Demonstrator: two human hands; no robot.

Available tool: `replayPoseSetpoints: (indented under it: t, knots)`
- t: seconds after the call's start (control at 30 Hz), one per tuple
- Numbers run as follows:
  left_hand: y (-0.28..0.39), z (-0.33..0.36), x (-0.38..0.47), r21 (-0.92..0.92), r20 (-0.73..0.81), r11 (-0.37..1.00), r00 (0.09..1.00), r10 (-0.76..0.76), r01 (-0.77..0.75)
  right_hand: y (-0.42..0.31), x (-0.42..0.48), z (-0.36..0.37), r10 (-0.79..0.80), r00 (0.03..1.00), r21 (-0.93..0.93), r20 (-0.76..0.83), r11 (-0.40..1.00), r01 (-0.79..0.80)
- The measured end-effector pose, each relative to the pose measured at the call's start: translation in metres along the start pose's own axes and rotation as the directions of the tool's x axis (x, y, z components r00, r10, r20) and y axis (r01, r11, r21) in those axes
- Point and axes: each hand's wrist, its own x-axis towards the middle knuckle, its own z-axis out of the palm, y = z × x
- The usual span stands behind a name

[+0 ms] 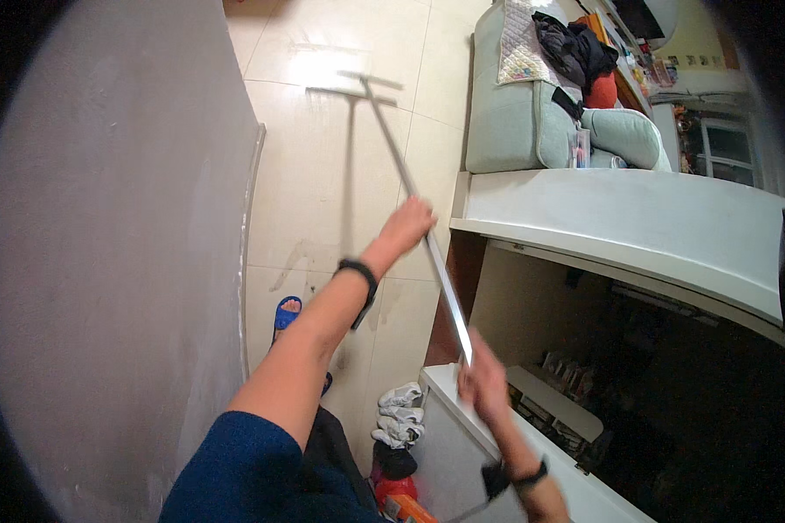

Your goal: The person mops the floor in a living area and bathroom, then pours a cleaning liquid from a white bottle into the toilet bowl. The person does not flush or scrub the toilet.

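Note:
Both my hands grip a long metal pole (449,294) that slants away over the tiled floor. My left hand (411,225) is closed around its middle, and my right hand (485,379), blurred, holds the end nearest me. At the far end sits a narrow crossbar head (386,82), seemingly a floor squeegee or flat mop. Its shadow lies just beside it on the cream tiles (320,176); whether the head touches the floor I cannot tell. Dark wet-looking marks (294,261) streak the floor near my foot in a blue slipper (286,315).
A grey wall (118,229) runs along the left. On the right are an open doorway to a dark room, a white door (615,229) and a pale green sofa (504,131) with clothes (575,52). White shoes (400,415) stand by the white panel (451,438).

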Motion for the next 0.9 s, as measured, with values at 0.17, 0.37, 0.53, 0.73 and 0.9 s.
replayPoseSetpoints:
  t: [0.17,0.37,0.53,0.73,0.9]
  knots:
    - [-0.038,-0.08,0.118,-0.123,-0.317,0.992,0.947,-0.056,0.018,-0.178,0.212,0.039,-0.124,0.992,0.243,0.005,0.963,0.119]
    - [-0.084,-0.125,0.166,-0.121,-0.179,0.985,0.973,-0.143,0.123,-0.265,0.28,0.076,-0.005,0.996,0.015,0.088,1.0,0.004]
    - [-0.101,-0.101,0.146,0.064,-0.139,0.99,0.983,-0.117,0.127,-0.228,0.236,0.082,0.124,0.992,-0.267,0.022,0.957,-0.113]
    - [-0.103,-0.05,0.099,0.137,0.016,0.983,0.992,-0.127,0.124,-0.172,0.132,0.047,0.037,0.996,-0.62,0.079,0.784,0.02]
    - [-0.064,-0.004,0.029,-0.006,0.159,0.998,0.986,-0.056,0.058,-0.146,0.016,0.018,0.345,0.938,-0.639,0.032,0.729,-0.246]
